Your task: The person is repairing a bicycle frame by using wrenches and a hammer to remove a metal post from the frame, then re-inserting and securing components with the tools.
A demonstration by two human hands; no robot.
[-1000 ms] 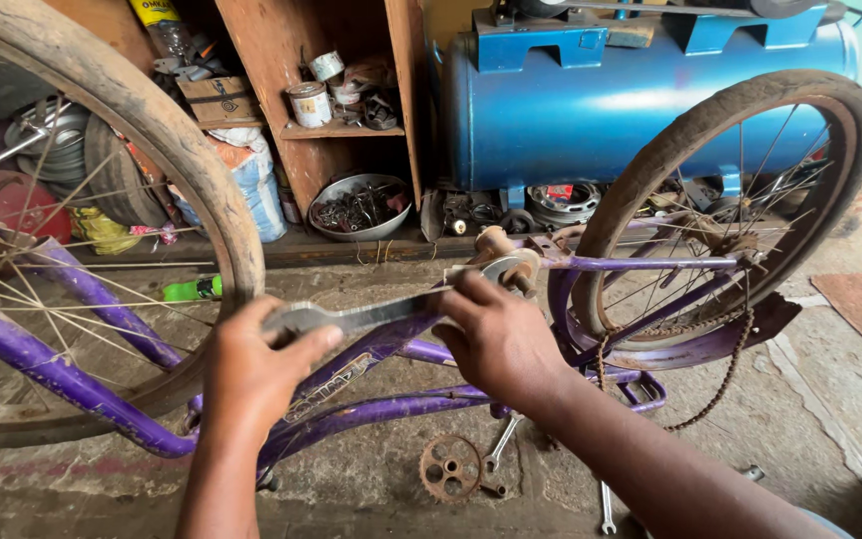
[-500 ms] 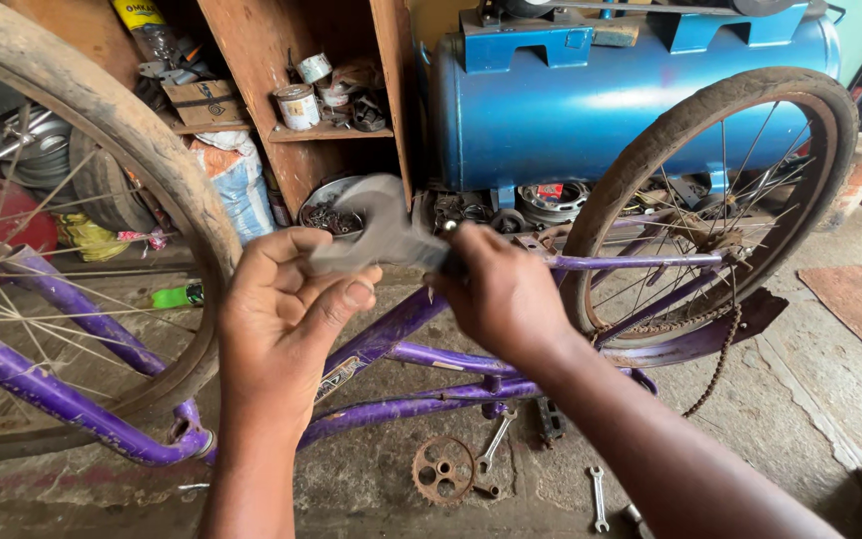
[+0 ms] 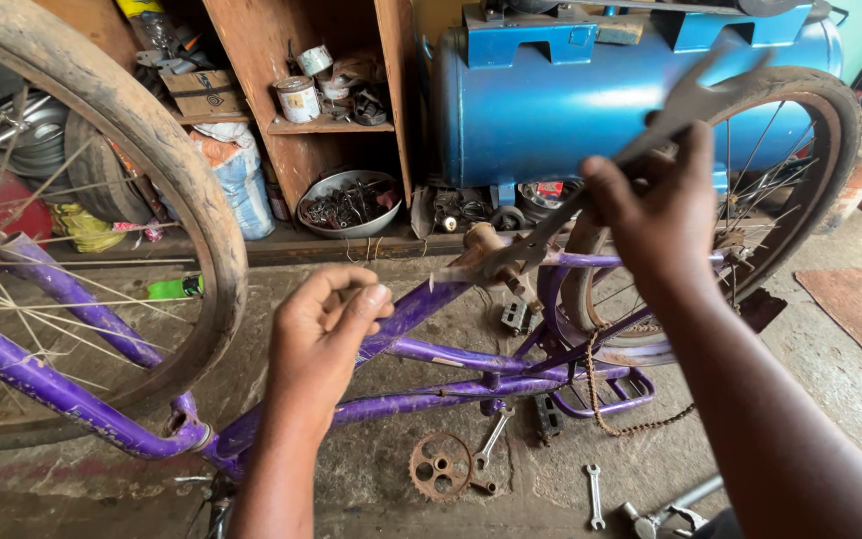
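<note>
My right hand (image 3: 655, 205) is closed around the handle of a long flat wrench (image 3: 641, 140), fingers wrapped on the shaft and thumb pressed along it. The wrench slants from upper right, where its open jaw end blurs against the blue tank (image 3: 551, 100), down to the lower left, where its other end sits at the bottom bracket (image 3: 486, 250) of the bike; I cannot tell whether it actually grips the fitting there.

My left hand (image 3: 326, 324) holds nothing. Its fingers are curled loosely inward, the thumb tip resting against the side of the forefinger, and it floats above the purple frame (image 3: 431, 354), just left of the bracket.

The bike lies upside down. Its front wheel (image 3: 142, 150), with a dusty worn tyre, fills the left side, and the rear wheel (image 3: 830, 120) stands behind my right hand. A rusty chain (image 3: 601, 399) hangs slack from the frame near a purple rack loop.

On the concrete floor (image 3: 381, 469) beneath the frame lie a rusty chainring (image 3: 441, 466), a crank arm (image 3: 494, 439) beside it, a black pedal (image 3: 548, 417) and a small spanner (image 3: 594, 494). Further back, a wooden shelf (image 3: 321, 120) carries tins and boxes, and a metal bowl (image 3: 351, 205) full of small parts rests at its foot.
</note>
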